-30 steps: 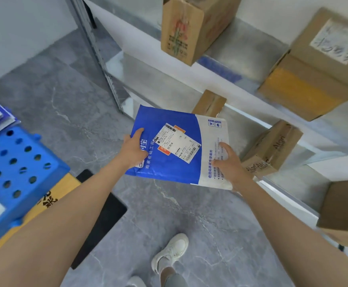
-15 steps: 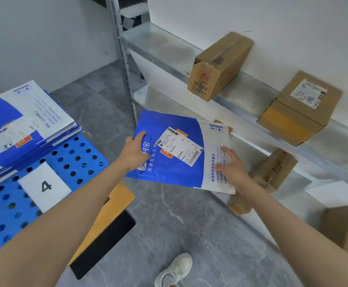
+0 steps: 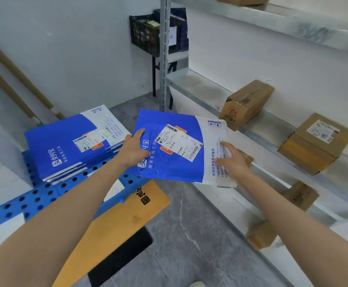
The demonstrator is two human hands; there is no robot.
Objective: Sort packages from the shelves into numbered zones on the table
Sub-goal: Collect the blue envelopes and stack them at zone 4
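I hold a flat blue and white mailer (image 3: pixel 181 166) with a shipping label between both hands, above the floor beside the table. My left hand (image 3: pixel 134 150) grips its blue left edge, thumb on top. My right hand (image 3: pixel 232 160) holds the white right end, fingers spread over it. To the left, a stack of similar blue mailers (image 3: pixel 69 143) lies on the blue perforated table (image 3: pixel 44 195). White zone cards lie on the table, mostly hidden by my left arm.
Metal shelves (image 3: pixel 272 131) run along the right wall with several cardboard boxes (image 3: pixel 245 104) (image 3: pixel 315 141) (image 3: pixel 300 195). A yellow board (image 3: pixel 117 224) sticks out under the table. A black crate (image 3: pixel 146 34) hangs at the back behind a shelf post (image 3: pixel 164 52).
The view has swung up and to the left. The mailer has travelled with both hands toward the blue table and now hangs close beside the mailer stack.
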